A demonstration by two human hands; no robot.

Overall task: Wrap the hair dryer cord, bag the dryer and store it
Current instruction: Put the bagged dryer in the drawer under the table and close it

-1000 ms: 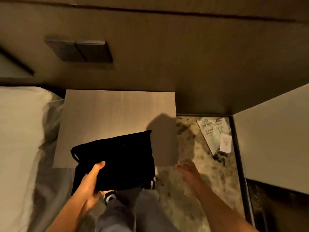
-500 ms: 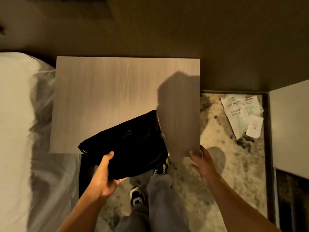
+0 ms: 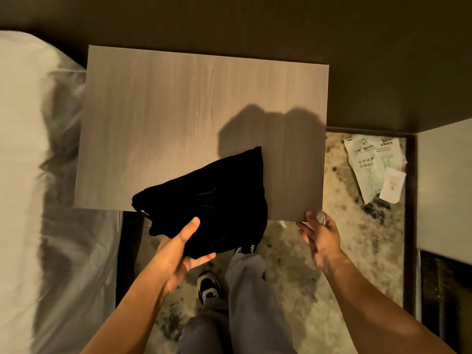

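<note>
A black cloth bag (image 3: 217, 198) bulges with something hidden inside; no hair dryer or cord shows. My left hand (image 3: 178, 254) grips the bag from below, thumb on top, holding it over the front edge of the light wooden nightstand (image 3: 178, 111). My right hand (image 3: 319, 236) is at the nightstand's front right corner, fingers spread and touching the underside of the edge, holding nothing.
A white bed (image 3: 28, 175) lies to the left of the nightstand. Paper packets (image 3: 373, 167) lie on the mottled floor (image 3: 319, 290) to the right, beside a pale cabinet (image 3: 444, 187). My legs and shoes (image 3: 209, 287) are below the bag.
The view has moved in closer to the nightstand. My right hand has risen from the floor side to the nightstand's front right corner. The bag stays in my left hand.
</note>
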